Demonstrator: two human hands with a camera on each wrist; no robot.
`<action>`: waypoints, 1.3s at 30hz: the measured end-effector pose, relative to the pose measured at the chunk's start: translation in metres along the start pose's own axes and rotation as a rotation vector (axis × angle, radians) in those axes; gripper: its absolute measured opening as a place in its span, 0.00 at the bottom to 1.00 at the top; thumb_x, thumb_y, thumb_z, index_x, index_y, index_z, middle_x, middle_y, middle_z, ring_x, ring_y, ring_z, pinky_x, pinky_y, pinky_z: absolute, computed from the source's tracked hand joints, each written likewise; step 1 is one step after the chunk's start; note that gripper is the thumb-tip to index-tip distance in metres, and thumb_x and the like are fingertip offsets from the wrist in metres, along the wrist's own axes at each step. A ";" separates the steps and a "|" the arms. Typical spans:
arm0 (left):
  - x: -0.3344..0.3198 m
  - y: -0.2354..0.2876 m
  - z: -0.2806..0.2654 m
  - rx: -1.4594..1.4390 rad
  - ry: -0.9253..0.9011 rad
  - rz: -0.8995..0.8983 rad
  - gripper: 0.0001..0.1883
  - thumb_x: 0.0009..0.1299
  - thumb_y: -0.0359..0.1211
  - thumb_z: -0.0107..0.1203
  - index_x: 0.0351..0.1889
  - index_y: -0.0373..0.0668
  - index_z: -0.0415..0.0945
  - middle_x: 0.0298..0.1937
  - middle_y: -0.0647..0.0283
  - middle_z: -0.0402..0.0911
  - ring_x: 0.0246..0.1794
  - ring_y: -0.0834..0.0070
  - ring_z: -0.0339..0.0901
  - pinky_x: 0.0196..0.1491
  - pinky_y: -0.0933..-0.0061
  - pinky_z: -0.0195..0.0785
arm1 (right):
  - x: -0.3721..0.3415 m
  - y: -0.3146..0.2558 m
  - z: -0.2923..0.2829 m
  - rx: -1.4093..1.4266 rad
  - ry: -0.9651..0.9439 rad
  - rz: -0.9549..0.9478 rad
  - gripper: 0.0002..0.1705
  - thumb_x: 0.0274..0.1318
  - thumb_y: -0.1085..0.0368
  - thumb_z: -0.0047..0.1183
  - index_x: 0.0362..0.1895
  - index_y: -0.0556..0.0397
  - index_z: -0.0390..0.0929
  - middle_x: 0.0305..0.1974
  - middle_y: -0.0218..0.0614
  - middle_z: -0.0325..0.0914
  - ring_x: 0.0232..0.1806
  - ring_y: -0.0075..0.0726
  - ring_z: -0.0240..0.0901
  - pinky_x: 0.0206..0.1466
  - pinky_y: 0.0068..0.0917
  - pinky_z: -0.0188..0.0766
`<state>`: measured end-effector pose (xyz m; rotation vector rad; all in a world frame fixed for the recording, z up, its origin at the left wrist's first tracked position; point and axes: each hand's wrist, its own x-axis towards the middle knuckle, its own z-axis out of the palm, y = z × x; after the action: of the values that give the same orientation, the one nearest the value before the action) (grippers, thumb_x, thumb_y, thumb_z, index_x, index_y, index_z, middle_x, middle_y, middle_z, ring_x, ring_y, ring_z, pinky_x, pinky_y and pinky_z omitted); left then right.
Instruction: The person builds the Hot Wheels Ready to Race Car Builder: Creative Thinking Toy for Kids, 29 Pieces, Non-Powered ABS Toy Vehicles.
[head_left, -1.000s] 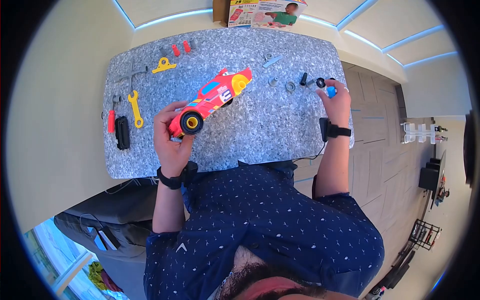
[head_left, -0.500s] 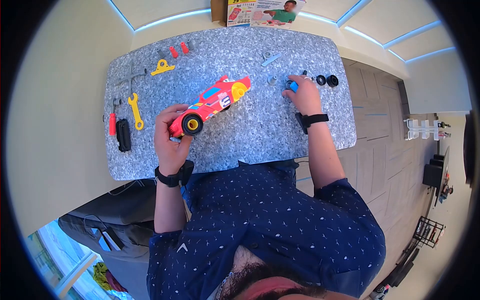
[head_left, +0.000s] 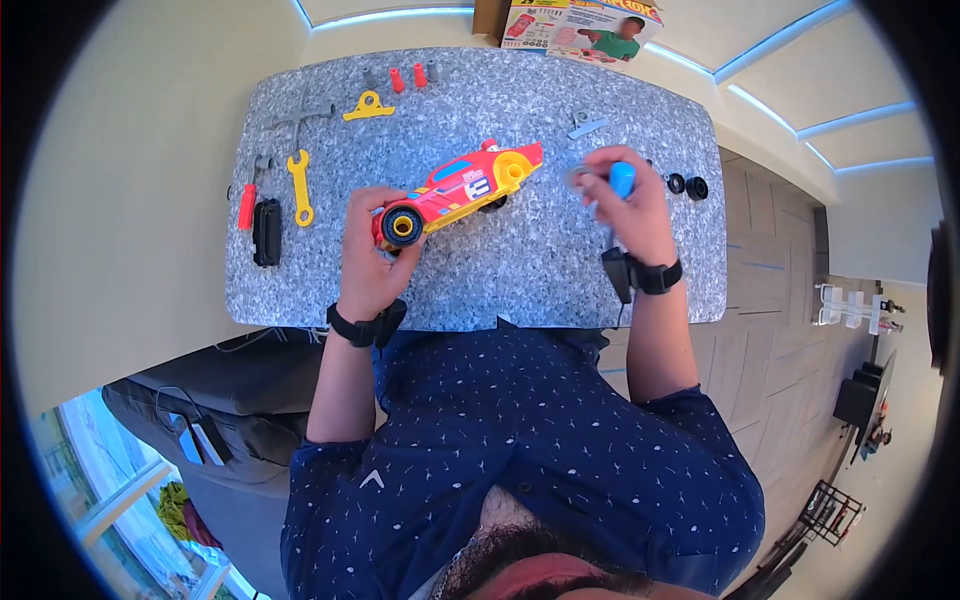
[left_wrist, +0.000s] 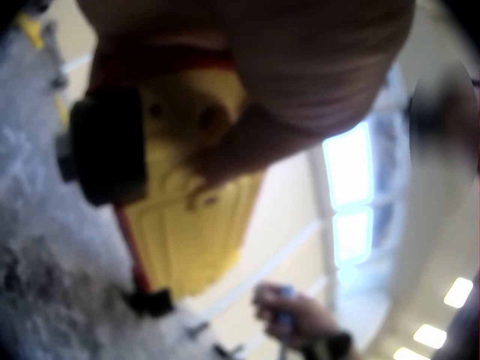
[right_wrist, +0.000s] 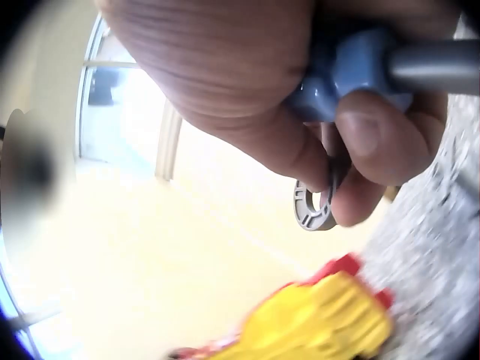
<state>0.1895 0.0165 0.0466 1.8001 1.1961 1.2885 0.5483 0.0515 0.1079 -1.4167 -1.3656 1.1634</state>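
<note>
Red toy car (head_left: 460, 190) over mid-surface, number 3 on flank, near end toward lower left; contact with the surface unclear. Black wheel (head_left: 402, 226) with yellow hub at near end, yellow underside (left_wrist: 187, 240) facing left wrist camera. Left hand (head_left: 375, 245) at near end, fingers curled round the car. Right hand (head_left: 630, 205) just off the car's far end, apart from it, a bit blurred in head view; fingers narrow, pinching gray ring (right_wrist: 306, 216) at the tips, blue-handled tool (head_left: 621, 180) also in the grip, gray shaft (right_wrist: 435, 66) sticking out. To the right, two loose black wheels (head_left: 697, 188) near each other. Beyond the car, small blue-gray piece (head_left: 588, 127) on speckled gray surface (head_left: 520, 280). Left part of surface: yellow bracket (head_left: 369, 107), two red pegs (head_left: 397, 79) between gray pegs (head_left: 433, 71), gray cross-shaped wrench (head_left: 300, 115), yellow wrench (head_left: 300, 190) close below. Near left edge, red-handled tool (head_left: 247, 207) beside black case (head_left: 267, 232). Past far edge, printed box (head_left: 580, 30). Off to the right, floor (head_left: 760, 250) and white rack (head_left: 850, 308). Black band on each wrist, dark blue patterned shirt (head_left: 540, 420).
</note>
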 end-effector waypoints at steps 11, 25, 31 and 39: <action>0.000 0.000 0.012 0.010 -0.045 0.114 0.31 0.63 0.16 0.66 0.66 0.40 0.76 0.63 0.49 0.79 0.66 0.49 0.79 0.68 0.56 0.73 | 0.004 -0.043 0.119 -0.057 -0.401 -0.454 0.13 0.61 0.73 0.70 0.49 0.52 0.86 0.47 0.38 0.85 0.52 0.44 0.85 0.59 0.39 0.79; -0.007 -0.002 0.007 0.044 -0.045 0.148 0.39 0.62 0.37 0.84 0.68 0.42 0.74 0.62 0.51 0.75 0.62 0.52 0.77 0.65 0.56 0.73 | -0.002 -0.024 0.137 0.014 -0.292 -0.406 0.13 0.61 0.72 0.69 0.50 0.54 0.87 0.47 0.42 0.86 0.49 0.44 0.86 0.53 0.38 0.80; -0.009 0.007 0.021 0.110 0.039 0.180 0.36 0.60 0.37 0.84 0.65 0.44 0.78 0.58 0.51 0.77 0.59 0.51 0.79 0.59 0.54 0.76 | -0.020 -0.026 0.123 -0.068 -0.197 -0.386 0.11 0.59 0.71 0.72 0.45 0.54 0.89 0.39 0.40 0.88 0.43 0.41 0.87 0.49 0.37 0.80; -0.018 0.002 0.036 0.175 0.115 0.198 0.36 0.57 0.31 0.83 0.65 0.44 0.78 0.58 0.51 0.78 0.58 0.50 0.80 0.58 0.54 0.77 | -0.039 -0.033 0.125 -0.283 -0.178 -0.491 0.11 0.57 0.67 0.74 0.44 0.53 0.89 0.37 0.46 0.87 0.38 0.55 0.87 0.43 0.44 0.81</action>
<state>0.2218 0.0001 0.0294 2.0358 1.2509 1.4546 0.4195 0.0105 0.1141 -1.0840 -1.9311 0.8071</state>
